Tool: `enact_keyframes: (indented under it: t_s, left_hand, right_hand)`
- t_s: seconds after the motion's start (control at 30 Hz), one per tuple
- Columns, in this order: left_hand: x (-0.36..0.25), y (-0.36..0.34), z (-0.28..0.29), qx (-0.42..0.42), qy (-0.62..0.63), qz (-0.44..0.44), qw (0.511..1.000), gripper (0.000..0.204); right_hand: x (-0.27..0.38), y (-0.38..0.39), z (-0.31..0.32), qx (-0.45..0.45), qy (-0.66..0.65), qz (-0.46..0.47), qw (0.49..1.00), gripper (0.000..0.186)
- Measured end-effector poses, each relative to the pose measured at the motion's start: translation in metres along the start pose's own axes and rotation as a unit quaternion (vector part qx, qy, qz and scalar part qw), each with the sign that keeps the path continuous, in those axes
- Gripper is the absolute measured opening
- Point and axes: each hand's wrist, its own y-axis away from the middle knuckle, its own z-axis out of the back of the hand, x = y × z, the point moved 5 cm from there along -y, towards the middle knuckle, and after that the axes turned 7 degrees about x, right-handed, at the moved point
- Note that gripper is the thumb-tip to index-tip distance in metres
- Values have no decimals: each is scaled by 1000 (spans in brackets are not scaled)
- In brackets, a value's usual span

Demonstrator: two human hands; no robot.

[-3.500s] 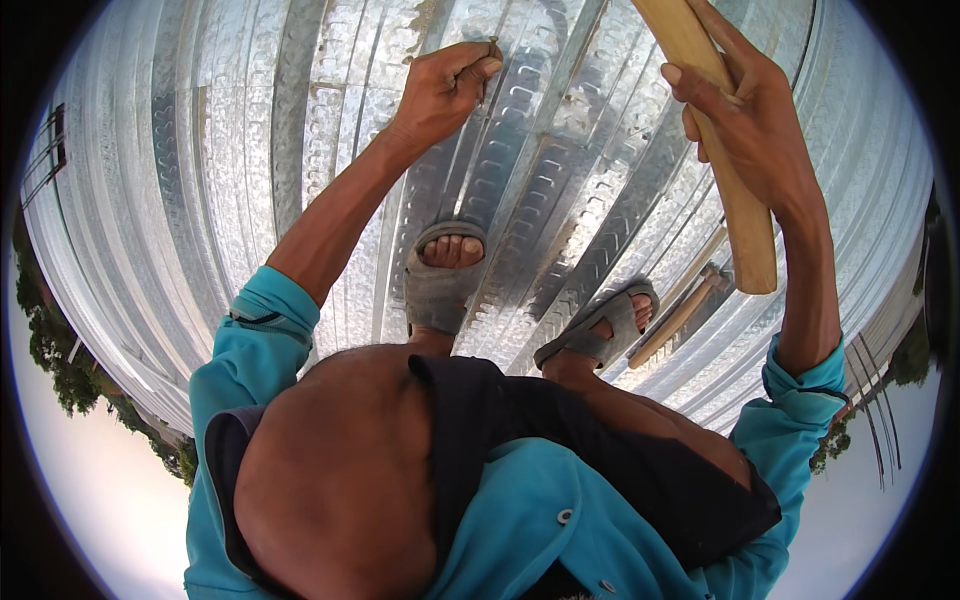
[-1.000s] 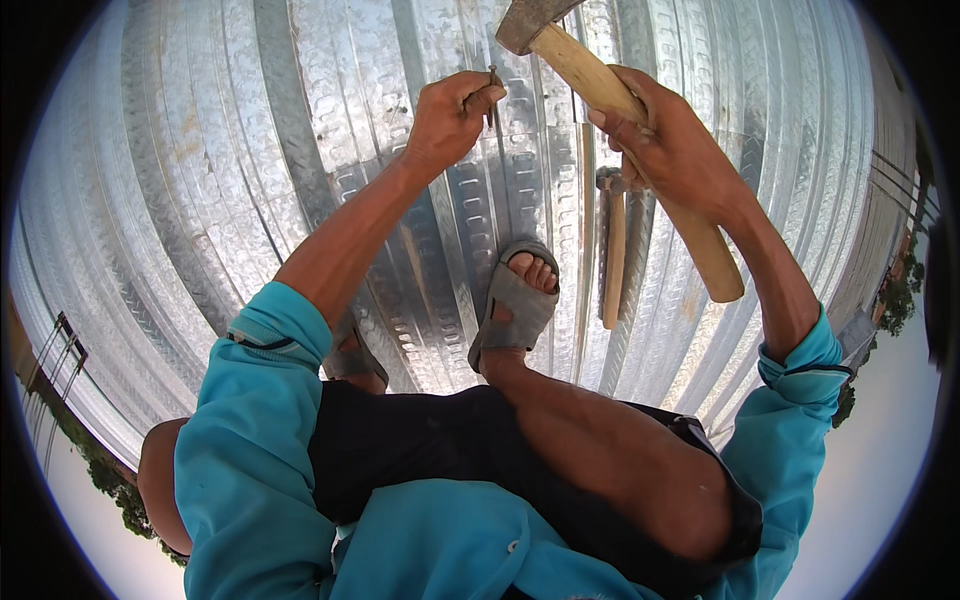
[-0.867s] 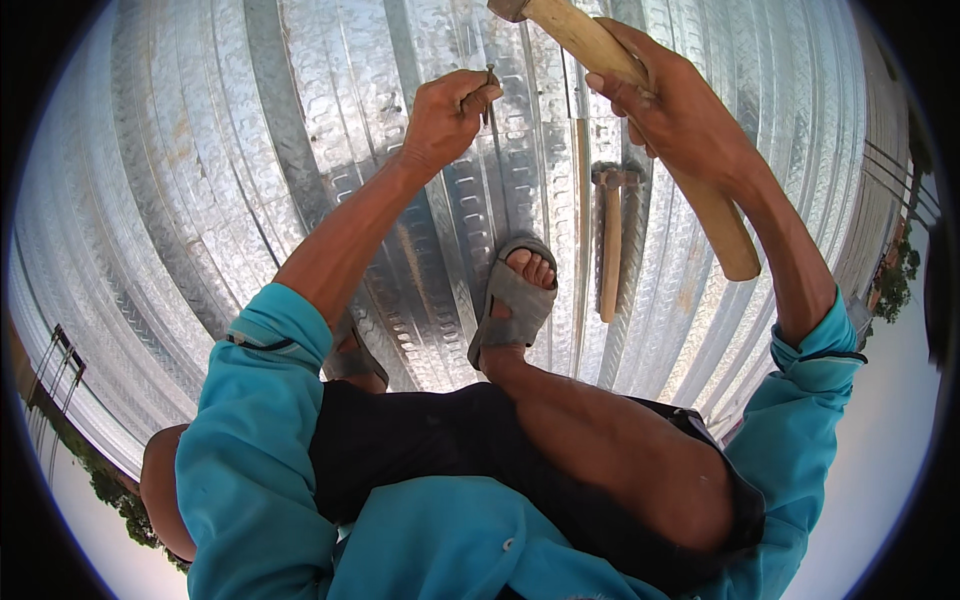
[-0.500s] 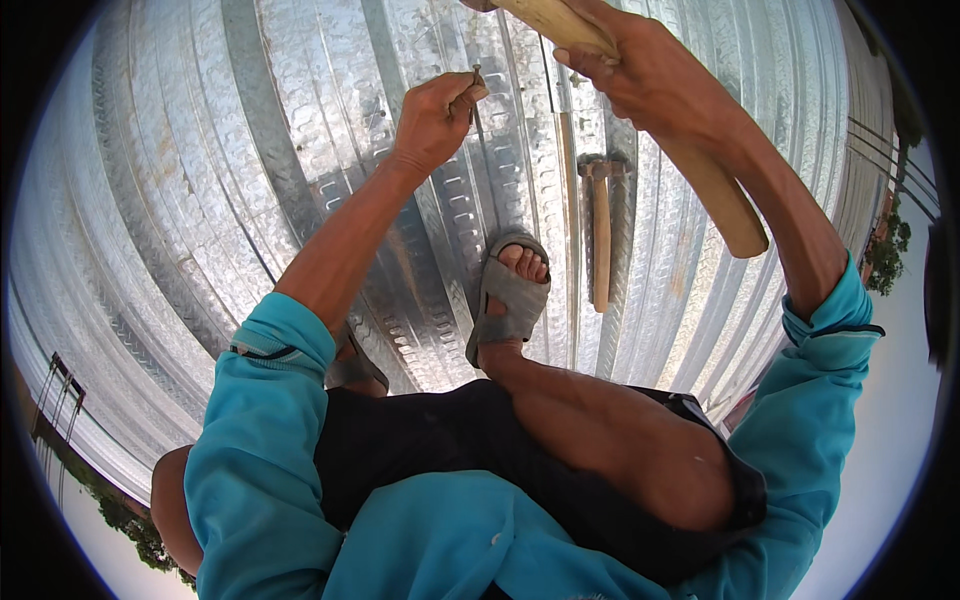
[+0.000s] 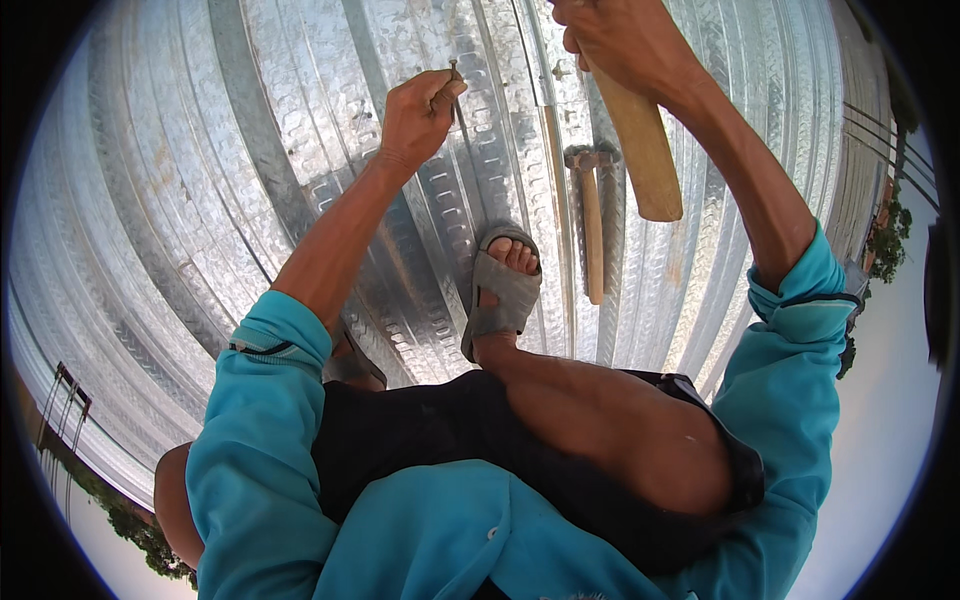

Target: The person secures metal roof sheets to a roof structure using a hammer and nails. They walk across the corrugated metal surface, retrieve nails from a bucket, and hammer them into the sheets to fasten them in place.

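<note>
My left hand (image 5: 418, 112) is closed in a pinch around a nail (image 5: 455, 72), whose head sticks up above the thumb and finger. The nail stands roughly upright over the ribbed metal sheeting (image 5: 330, 120). Up at the top edge, my right hand (image 5: 632, 48) is wrapped round the thick wooden handle of a hammer (image 5: 640, 150). That handle's butt end points down toward me, and the head is out of view. A second hammer (image 5: 594, 225), with a thinner wooden handle, lies on the sheeting below my right hand.
My sandalled foot (image 5: 505, 285) rests on the sheeting left of the lying hammer, and the other foot (image 5: 355, 365) is partly hidden by my dark shorts. Raised ribs and slotted strips run along the metal. Trees (image 5: 888, 240) and sky show beyond its edge.
My right hand and its hammer have moved left and slightly up, the handle now hanging more upright. The left hand keeps its pinch on the nail; the view has shifted slightly.
</note>
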Motion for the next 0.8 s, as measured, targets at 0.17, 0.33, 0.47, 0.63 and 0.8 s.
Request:
enact_keyframes:
  t_s: [0.17, 0.33, 0.47, 0.63, 0.8]
  left_hand:
    - [2, 4, 7, -50, 1, -48, 998, 14]
    - [4, 6, 7, -74, -15, -80, 994, 13]
    - [5, 4, 1, -26, 5, -17, 1000, 21]
    - [11, 7, 9, -43, 106, 60, 992, 25]
    - [18, 8, 2, -32, 78, 31, 996, 23]
  right_hand:
    - [-7, -17, 3, 99, -56, -37, 993, 41]
    - [9, -15, 9, -27, 4, 39, 999, 40]
    - [22, -8, 2, 135, -69, -91, 984, 38]
    - [59, 0, 69, -6, -101, -75, 992, 46]
    - [57, -3, 58, 24, -87, -103, 991, 52]
